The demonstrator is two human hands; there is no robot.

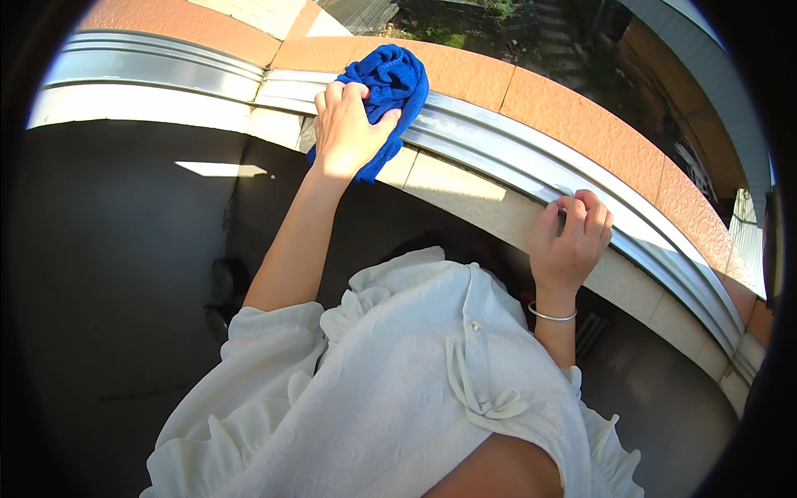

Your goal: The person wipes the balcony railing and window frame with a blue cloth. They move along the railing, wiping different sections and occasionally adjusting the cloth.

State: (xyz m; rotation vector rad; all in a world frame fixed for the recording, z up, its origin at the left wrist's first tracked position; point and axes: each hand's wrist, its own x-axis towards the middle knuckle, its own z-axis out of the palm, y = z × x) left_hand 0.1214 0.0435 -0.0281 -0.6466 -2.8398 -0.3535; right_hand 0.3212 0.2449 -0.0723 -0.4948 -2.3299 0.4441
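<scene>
My left hand [348, 127] grips a bunched blue cloth [398, 81], fingers and thumb pressed into its folds. The cloth lies across the aluminium sliding-window track [482, 134], reaching the orange tiled outer sill [560, 112] on one side. Its lower end hangs over the cream tiled inner ledge [454, 174]. Farther right, my right hand [573, 243] rests with curled fingertips at the track, thumb apart from the fingers, with nothing held. A silver bangle [553, 316] circles that wrist. Part of the track beneath the cloth is hidden.
At the left the track and sill meet another run [168, 65] at a corner. Below the ledge lies a dark grey floor [124, 261], with dark round objects [229, 280] near the wall. Beyond the sill, far below, is ground with plants [448, 40] and steps.
</scene>
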